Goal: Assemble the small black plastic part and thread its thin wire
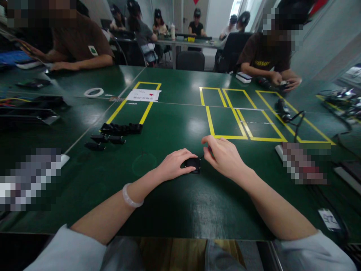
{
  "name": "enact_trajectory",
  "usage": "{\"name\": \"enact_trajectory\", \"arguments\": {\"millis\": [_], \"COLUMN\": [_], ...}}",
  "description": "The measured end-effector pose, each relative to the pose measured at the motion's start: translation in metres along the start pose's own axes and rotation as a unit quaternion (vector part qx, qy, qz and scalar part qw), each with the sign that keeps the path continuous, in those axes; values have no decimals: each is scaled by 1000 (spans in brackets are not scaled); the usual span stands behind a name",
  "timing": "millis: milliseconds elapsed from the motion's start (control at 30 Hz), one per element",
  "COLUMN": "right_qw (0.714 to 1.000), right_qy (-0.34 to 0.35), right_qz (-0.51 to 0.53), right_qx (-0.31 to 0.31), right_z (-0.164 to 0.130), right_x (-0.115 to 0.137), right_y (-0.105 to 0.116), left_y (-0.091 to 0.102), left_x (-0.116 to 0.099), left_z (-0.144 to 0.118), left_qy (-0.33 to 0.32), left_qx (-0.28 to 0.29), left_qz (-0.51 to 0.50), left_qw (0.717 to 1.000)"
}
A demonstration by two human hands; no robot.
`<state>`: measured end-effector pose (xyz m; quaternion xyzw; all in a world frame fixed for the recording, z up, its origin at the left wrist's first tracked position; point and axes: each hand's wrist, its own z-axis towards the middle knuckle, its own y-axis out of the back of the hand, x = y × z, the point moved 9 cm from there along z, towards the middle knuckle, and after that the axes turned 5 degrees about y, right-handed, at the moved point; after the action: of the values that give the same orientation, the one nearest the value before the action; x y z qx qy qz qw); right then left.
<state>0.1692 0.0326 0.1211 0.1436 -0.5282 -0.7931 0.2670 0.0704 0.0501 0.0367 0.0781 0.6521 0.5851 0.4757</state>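
Observation:
A small black square part (193,165) rests on the green table, held at its left side between the thumb and fingers of my left hand (177,164). Just to its right, my right hand (225,155) has its thumb and index finger curled together. A thin dark piece runs from the part's right edge towards those fingertips; its kind is too small to make out. Several black parts (121,129) of similar colour lie farther left, some in a row and some loose.
Yellow tape outlines (228,137) mark the green table (169,214). A white label sheet (143,95) and a tape roll (94,92) lie at the back left. A black device with a cable (282,110) is on the right. Co-workers sit across the table.

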Motion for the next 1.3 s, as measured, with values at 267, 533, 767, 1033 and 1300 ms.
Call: {"name": "enact_trajectory", "arguments": {"millis": [267, 533, 767, 1033, 1300], "right_qw": [999, 1000, 1000, 999, 999], "right_qy": [-14, -4, -10, -11, -14], "right_qz": [-29, -12, -19, -35, -22], "right_qx": [20, 18, 4, 36, 37], "right_z": [1, 1, 1, 1, 1], "right_x": [-3, -2, -3, -4, -3], "right_y": [-4, -4, -1, -6, -3], "left_y": [0, -1, 0, -1, -2], "left_x": [1, 2, 1, 2, 1], "left_z": [0, 0, 0, 0, 0], "left_qy": [-1, 1, 2, -1, -2], "left_qx": [-2, 3, 4, 4, 10], "left_qz": [-8, 5, 1, 2, -2], "left_qw": [1000, 1000, 1000, 1000, 1000]}}
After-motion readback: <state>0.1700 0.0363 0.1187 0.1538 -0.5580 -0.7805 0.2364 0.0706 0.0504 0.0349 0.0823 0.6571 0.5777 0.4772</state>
